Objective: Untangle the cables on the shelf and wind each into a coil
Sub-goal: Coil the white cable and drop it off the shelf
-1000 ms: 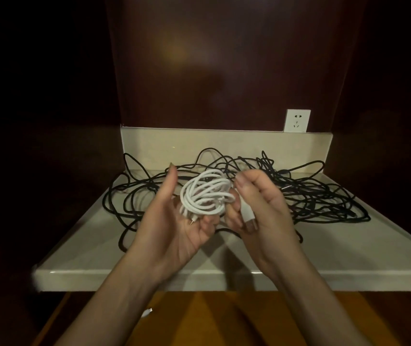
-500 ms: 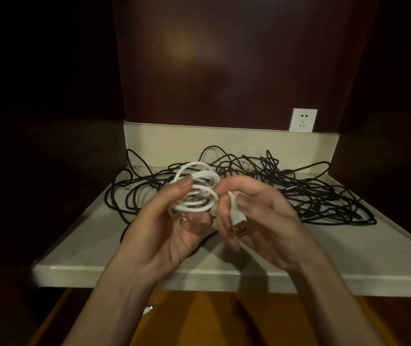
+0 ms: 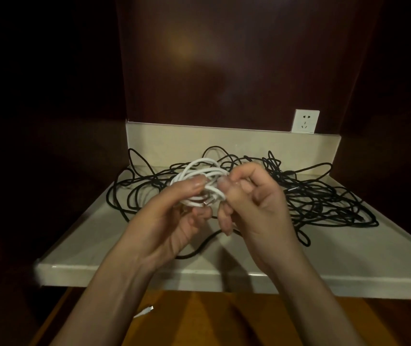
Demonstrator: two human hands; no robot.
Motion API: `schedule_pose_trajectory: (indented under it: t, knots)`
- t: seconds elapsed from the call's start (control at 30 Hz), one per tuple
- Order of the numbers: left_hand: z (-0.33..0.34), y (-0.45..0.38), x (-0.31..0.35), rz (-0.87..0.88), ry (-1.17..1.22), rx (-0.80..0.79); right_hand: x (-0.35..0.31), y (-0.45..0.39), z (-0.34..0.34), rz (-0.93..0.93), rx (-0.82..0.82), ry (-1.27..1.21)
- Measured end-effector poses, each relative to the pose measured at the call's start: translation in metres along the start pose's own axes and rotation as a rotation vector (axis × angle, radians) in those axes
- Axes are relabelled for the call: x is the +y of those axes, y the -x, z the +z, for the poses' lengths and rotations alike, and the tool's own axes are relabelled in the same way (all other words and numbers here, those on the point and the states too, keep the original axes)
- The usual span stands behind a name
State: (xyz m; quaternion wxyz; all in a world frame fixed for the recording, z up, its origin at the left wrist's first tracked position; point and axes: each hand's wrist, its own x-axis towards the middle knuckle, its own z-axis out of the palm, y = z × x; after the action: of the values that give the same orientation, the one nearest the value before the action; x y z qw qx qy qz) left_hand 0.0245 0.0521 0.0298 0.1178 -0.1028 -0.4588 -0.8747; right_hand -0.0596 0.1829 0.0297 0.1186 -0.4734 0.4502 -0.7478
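Observation:
A white cable [image 3: 200,171] wound into a small coil is held up above the pale shelf [image 3: 99,236]. My left hand [image 3: 172,221] pinches the coil's left side between thumb and fingers. My right hand [image 3: 254,203] grips the coil's right side, its fingers curled around the strands. A metal plug tip [image 3: 207,203] pokes out at the coil's lower edge between the two hands. Behind and to the right, a tangled black cable [image 3: 324,201] sprawls over the shelf, partly hidden by my hands.
The shelf has a raised back wall [image 3: 179,143] and sits in a dark wooden niche. A white wall socket [image 3: 305,121] is at the back right. Below the shelf's front edge lies a wooden surface [image 3: 199,320] with a small white plug end [image 3: 145,311].
My right hand turned and closed over the coil's right side, hiding the USB plug it showed before. The coil moved up slightly and both hands came closer together.

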Motion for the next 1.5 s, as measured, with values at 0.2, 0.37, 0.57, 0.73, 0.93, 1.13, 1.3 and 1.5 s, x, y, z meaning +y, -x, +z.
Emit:
schedule_pose_trajectory:
  t: [0.2, 0.37, 0.57, 0.73, 0.93, 1.13, 1.3, 1.5]
  knots:
    - [-0.008, -0.006, -0.009, 0.104, -0.236, 0.204, 0.01, 0.006, -0.001, -0.171, 0.011, 0.464]
    - [-0.007, -0.007, -0.017, 0.23, -0.421, 0.311, 0.024, 0.01, 0.007, -0.129, -0.01, 0.67]
    - [-0.006, -0.009, -0.033, 0.375, -0.45, 0.439, 0.027, 0.014, 0.015, -0.115, 0.046, 0.631]
    - [0.0, -0.01, -0.039, 0.439, -0.238, 0.485, 0.044, 0.024, 0.027, -0.046, 0.173, 0.533]
    - [-0.011, -0.005, -0.046, 0.328, -0.183, 0.53, 0.053, 0.041, 0.02, -0.087, 0.046, 0.74]
    - [-0.008, 0.0, -0.046, 0.32, -0.54, 0.491, 0.045, 0.032, 0.009, -0.098, -0.033, 0.895]
    - [-0.011, 0.005, -0.036, 0.339, -0.742, 0.427, 0.041, 0.029, 0.003, -0.091, 0.007, 0.909]
    - [-0.024, 0.004, -0.018, 0.313, -0.787, 0.267, 0.03, 0.029, 0.002, -0.16, -0.014, 1.042]
